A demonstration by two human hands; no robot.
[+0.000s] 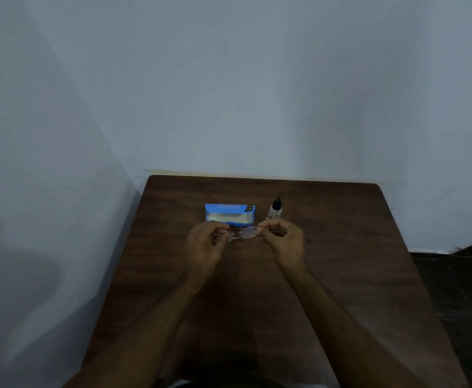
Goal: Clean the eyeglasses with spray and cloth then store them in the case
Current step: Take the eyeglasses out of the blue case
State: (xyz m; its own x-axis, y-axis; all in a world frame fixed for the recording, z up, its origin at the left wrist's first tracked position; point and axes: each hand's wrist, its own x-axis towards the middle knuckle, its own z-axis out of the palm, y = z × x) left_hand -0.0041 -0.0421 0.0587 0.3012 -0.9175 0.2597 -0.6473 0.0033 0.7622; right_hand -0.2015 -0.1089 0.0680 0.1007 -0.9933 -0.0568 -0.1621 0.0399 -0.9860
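Observation:
Thin metal-framed eyeglasses [242,233] hang between my two hands just above the dark wooden table [341,247]. My left hand [204,245] pinches the left end of the frame. My right hand [283,240] pinches the right end. Behind them lies a blue case [230,212], open, with a pale lining or cloth showing inside. A small clear spray bottle [275,210] with a black cap stands to the right of the case, just behind my right hand.
The table stands in a corner, with pale walls along its far edge and its left side. Dark floor [458,289] shows to the right of the table.

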